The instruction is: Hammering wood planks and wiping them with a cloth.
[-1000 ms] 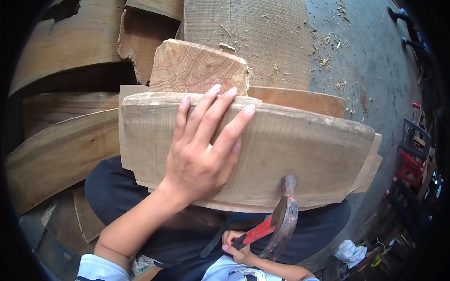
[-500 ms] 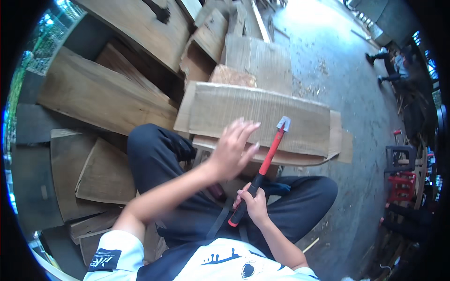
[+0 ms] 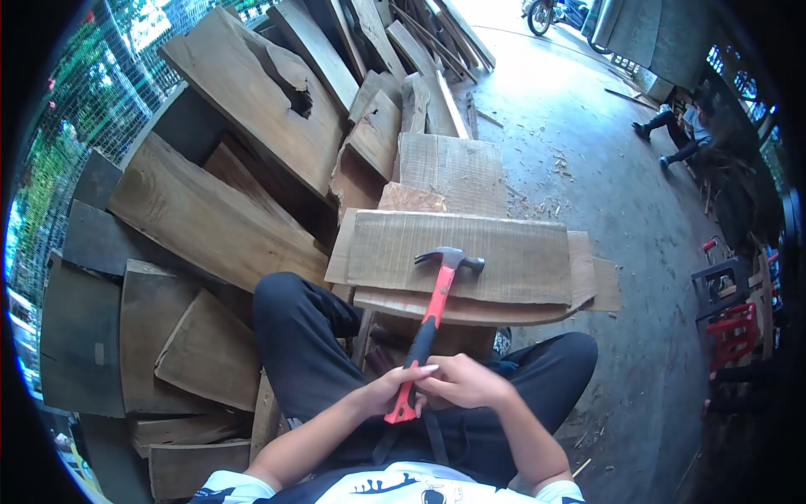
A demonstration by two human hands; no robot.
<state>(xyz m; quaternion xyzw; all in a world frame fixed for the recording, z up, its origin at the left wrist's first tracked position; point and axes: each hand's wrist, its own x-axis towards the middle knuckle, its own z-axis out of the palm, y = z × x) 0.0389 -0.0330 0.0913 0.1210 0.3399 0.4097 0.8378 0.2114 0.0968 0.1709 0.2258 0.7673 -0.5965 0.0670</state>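
Note:
A claw hammer with a grey metal head and a red-and-black handle is held in front of my lap. Its head appears over the upper board; whether it touches the wood I cannot tell. My left hand is closed around the lower grip. My right hand closes on the same part from the other side, its fingers meeting the left ones and partly hidden. Beneath the upper board lies another plank with a curved edge, just beyond my knees.
Large rough slabs lean and lie on my left, one with a dark hole. More boards lie ahead. Wood chips litter the concrete floor. A person sits far right, beyond a red plastic stool. A motorcycle stands far off.
My left hand has come down from above the board, where it was open, onto the hammer's grip. The hammer has turned, showing its claw side-on. The view has tilted upward.

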